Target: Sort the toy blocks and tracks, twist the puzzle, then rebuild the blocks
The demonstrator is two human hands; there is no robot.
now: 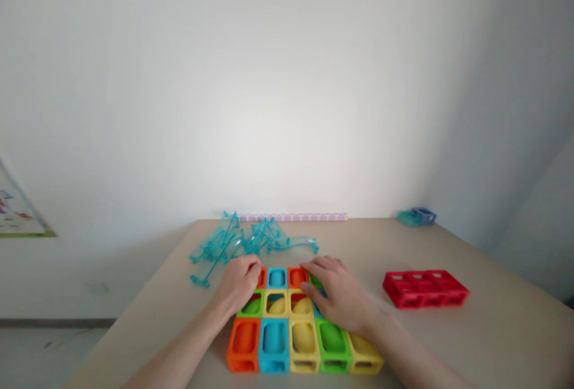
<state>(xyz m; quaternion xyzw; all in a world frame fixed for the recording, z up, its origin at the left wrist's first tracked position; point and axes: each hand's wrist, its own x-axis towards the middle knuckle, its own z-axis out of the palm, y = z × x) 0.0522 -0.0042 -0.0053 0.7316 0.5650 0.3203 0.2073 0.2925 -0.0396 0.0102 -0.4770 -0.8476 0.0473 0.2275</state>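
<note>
Several hollow plastic blocks in orange, blue, yellow and green stand side by side in rows on the table. The front row includes an orange block [244, 346], a blue block [273, 347] and a yellow block [305, 347]. My left hand [240, 281] has its fingers curled closed on an orange block [262, 279] at the far left corner, which they partly hide. Reaching over the right side, my right hand [338, 293] has its thumb and fingers around a green block [315, 281] in the far row. Its palm covers some blocks beneath.
A pile of clear teal plastic track pieces [242, 242] lies at the back left. To the right sits a red three-part hollow block [424, 288]. A purple patterned strip [291, 217] runs along the wall. A dark blue piece [425, 216] lies at the far right corner.
</note>
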